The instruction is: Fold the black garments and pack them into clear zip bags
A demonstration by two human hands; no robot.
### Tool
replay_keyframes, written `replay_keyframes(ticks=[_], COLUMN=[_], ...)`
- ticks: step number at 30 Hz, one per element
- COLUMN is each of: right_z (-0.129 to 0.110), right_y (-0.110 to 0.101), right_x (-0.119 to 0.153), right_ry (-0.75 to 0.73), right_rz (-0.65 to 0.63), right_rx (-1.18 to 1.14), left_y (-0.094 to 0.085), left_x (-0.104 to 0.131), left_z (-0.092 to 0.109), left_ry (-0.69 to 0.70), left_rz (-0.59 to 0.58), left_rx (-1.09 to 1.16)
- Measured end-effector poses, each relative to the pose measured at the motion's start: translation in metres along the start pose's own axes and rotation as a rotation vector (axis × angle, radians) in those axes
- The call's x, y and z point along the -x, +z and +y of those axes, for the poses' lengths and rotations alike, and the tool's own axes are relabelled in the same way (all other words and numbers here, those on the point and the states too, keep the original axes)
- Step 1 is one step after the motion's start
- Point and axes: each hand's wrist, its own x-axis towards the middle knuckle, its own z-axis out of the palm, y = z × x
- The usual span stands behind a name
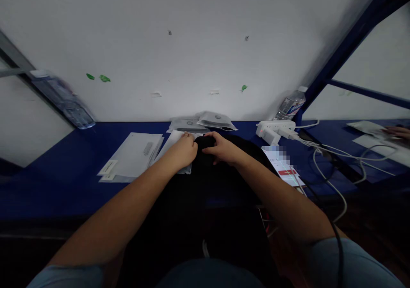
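A large black cloth [224, 172] is spread over the table edge and down towards my lap; its garment kind does not show. My left hand [186, 151] is closed at the cloth's left side, its fingers curled over the bunched edge. Beneath and beside that hand lies a pale plastic bag [171, 140], partly covered by it. My right hand [222, 149] has thumb and fingers bent around a raised fold of the same cloth, a short way from my left hand.
More frosted bags [133, 151] lie at left, and folded bags [216, 120] against the wall. A phone [278, 162], a power strip [276, 126] with cables and a bottle [291, 104] stand right. Another bottle [65, 100] leans at left. A co-worker's hand [399, 132] shows far right.
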Motion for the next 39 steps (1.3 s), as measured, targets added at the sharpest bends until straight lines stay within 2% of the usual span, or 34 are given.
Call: replay_keyframes(ticks=[6,9,14,17,22,24,29,34,39], right_z=[0.0,-0.002,-0.001,0.0,-0.001,0.0,0.001,0.0,-0.001], right_y=[-0.011,-0.01,0.002,0.0,-0.003,-0.002,-0.007,-0.011,-0.007], right_x=[-0.007,-0.008,-0.01,-0.012,-0.012,-0.012,-0.011,-0.01,-0.01], right_ry=[0.034,0.059,0.077,0.116,0.119,0.13,0.177,0.308,0.35], right_rz=[0.145,0.156,0.171,0.165,0.257,0.202,-0.038,-0.172,-0.253], right_rx=[-0.218,-0.29,-0.302,-0.286,-0.271,-0.245,-0.274,-0.409,-0.51], left_y=[0.001,0.001,-0.003,-0.003,0.0,-0.001,-0.005,-0.003,-0.006], left_x=[0.003,0.004,0.006,0.007,0.008,0.007,0.002,-0.003,-0.006], left_z=[0.001,0.005,0.01,0.011,0.011,0.01,0.007,0.004,-0.002], left_ry=[-0.01,0.008,0.015,0.028,0.03,0.007,-0.038,0.02,-0.028], left_rz=[-0.094,-0.081,-0.059,-0.082,-0.074,-0.069,-0.037,0.044,0.072], left_rx=[0.062,0.088,0.048,0.027,0.038,0.036,0.018,0.044,0.121])
